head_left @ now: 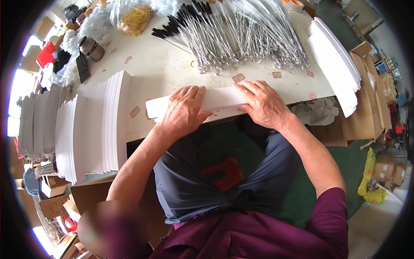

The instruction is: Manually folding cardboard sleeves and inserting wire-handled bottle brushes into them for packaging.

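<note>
A long, narrow white paper box (pixel 222 98) lies along the table's near edge. Over its left part curls my left hand (pixel 183 110), fingers on top and thumb at the near side. My right hand (pixel 264 103) grips the right end in the same way, with its fingers over the top and its thumb on the near face. Beyond the hands is a large pile of thin wire brushes (pixel 241 39) with ring ends toward me, some with black bristles. The box's underside is hidden.
Stacks of white folded card (pixel 105 123) stand at the left. More long white boxes (pixel 334 60) lie along the table's right side, beside an open cardboard carton (pixel 371 93). A bottle (pixel 91 48), a dark phone-like slab (pixel 82 67) and a bag of yellow ties (pixel 136 19) sit far left.
</note>
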Tool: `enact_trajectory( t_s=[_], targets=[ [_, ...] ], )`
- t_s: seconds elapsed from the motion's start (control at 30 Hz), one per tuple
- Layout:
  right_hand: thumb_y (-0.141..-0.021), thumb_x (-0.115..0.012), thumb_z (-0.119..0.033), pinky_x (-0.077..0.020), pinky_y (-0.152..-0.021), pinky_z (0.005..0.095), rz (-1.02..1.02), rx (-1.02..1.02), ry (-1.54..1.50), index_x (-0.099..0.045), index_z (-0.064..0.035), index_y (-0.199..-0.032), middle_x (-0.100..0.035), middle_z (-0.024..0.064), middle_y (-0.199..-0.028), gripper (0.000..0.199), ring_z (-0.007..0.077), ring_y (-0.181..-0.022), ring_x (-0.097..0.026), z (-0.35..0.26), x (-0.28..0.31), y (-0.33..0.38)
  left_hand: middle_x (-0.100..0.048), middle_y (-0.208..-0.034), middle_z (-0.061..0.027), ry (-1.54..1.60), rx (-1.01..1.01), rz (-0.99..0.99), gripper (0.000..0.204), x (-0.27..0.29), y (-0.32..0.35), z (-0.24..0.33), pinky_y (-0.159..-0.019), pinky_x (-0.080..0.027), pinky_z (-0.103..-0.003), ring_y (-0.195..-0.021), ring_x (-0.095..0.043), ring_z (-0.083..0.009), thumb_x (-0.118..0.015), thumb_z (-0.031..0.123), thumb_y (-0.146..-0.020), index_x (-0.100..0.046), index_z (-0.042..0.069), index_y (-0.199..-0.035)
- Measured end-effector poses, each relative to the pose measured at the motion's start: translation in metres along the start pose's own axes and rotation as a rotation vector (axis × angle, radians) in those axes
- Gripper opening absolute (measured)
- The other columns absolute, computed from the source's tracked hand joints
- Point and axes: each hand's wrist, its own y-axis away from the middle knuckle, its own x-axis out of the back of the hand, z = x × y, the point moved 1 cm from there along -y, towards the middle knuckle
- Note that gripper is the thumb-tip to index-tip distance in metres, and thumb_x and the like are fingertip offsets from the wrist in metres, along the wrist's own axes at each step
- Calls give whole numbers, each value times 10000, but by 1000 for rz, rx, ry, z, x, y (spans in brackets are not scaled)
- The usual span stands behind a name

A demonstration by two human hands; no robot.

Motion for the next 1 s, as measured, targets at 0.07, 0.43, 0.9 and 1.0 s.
enact_trajectory(
  t_s=[0.07,0.43,0.9,1.0],
  targets=[
    [-864,-790,-216,-475,-1056,421,22,4,-2,-634,-34,-1363,-640,102,-1283,553,285,-1179,-601,3,-3,-1,-652,-1259,-221,18,27,5,611,-2,-3,0,-1014,-497,-483,-1183,-622,-403,-814,269,-841,-586,-42,-1314],
    [-903,-750,-238,-437,-1128,428,5,-15,-38,-613,-36,-1393,-595,139,-1376,547,321,-1295,-536,2,-12,10,-628,-1309,-252,45,57,126,654,-25,13,12,-1079,-458,-513,-1241,-567,-457,-799,295,-847,-571,-83,-1330],
    [-930,-699,-332,-214,-1295,454,-79,-127,191,-364,82,-1543,-402,243,-1600,812,342,-1519,-353,-10,-35,26,-375,-1592,-298,-224,184,-37,1064,-21,57,-6,-1236,-248,-564,-1485,-352,-451,-830,507,-792,-348,-71,-1544],
    [-922,-716,-396,-203,-1300,443,-106,-193,255,-338,65,-1563,-355,215,-1634,875,322,-1535,-322,8,-21,37,-377,-1583,-308,-305,202,-34,1050,-7,79,-22,-1223,-262,-572,-1470,-360,-471,-830,483,-802,-343,-91,-1534]
  ],
)
